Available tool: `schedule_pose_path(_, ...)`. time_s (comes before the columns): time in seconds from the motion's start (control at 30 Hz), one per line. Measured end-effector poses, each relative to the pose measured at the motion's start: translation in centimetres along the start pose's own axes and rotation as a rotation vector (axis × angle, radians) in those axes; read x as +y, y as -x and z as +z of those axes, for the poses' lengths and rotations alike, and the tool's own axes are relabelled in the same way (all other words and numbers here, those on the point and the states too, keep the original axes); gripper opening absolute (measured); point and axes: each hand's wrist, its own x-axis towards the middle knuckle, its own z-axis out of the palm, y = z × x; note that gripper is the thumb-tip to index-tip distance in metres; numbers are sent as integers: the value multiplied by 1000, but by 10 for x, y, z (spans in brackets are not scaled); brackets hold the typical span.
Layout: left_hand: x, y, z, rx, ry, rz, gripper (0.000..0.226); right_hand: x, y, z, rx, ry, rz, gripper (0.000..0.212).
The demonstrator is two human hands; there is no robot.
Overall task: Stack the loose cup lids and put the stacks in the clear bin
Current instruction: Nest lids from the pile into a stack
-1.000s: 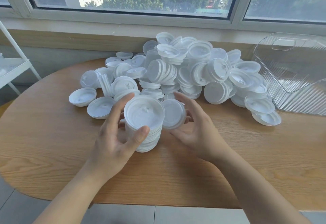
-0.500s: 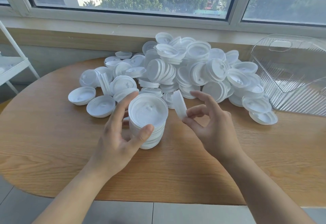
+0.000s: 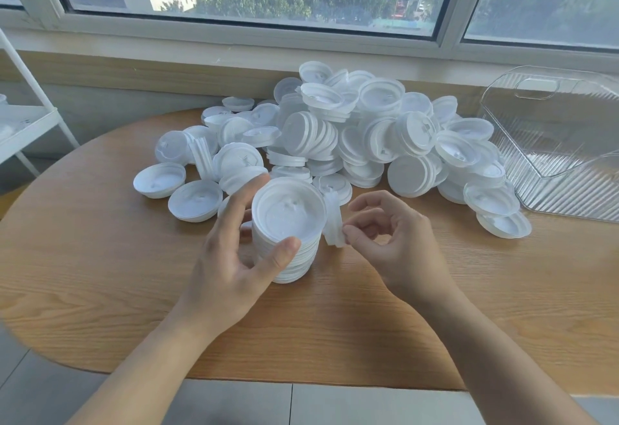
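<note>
A stack of white cup lids stands on the wooden table in front of me. My left hand grips the stack, thumb on its near rim and fingers round its left side. My right hand pinches a single white lid on edge, right beside the stack's right side. Behind them lies a big heap of loose lids and short lid stacks. The clear bin lies at the far right of the table; no lids show inside it.
A white shelf unit stands off the table's left. A window sill and wall close the far side behind the heap. Single lids lie upturned at the heap's left and at its right end by the bin.
My right hand picked a single lid off the table beside the stack, turned it on edge and brought it close to the stack's right side. The left hand kept its grip on the stack.
</note>
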Motion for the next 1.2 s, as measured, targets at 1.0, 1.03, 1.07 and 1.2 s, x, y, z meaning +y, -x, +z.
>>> schedule_pose_path(1.0,1,2,2,-6,-64,6,77,22,-7,-21,-11,416,-277,32)
schedule_pose_path(1.03,1,3,2,-7,-64,3,78,24,-8,-21,-2,422,-284,30)
schedule_pose_path(1.07,1,3,2,-7,-63,1,78,26,-7,-20,5,423,-286,27)
schedule_pose_path(1.2,0,2,1,-11,-62,-5,80,27,-6,-14,-29,406,-250,21)
